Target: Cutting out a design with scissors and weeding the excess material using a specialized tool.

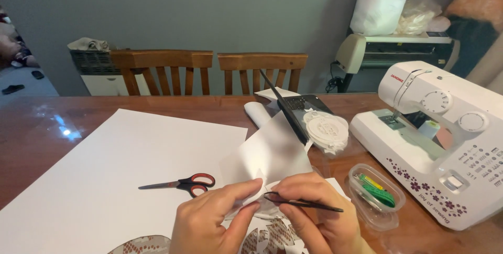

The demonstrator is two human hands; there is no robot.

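Right hand (pixel 314 214) grips black tweezers (pixel 301 202), picking at the translucent sheet (pixel 272 154) the left hand (pixel 212 220) pinches; careful peeling seems needed.

Right beside the white sewing machine (pixel 440 128), at its near left corner, sits a small clear plastic tub (pixel 376 195), oval, with green and yellow bits inside. Behind the machine, up on a cream-coloured device, rest a bulging white sack (pixel 378 7) and a crumpled translucent bag (pixel 417 15) just to its right.
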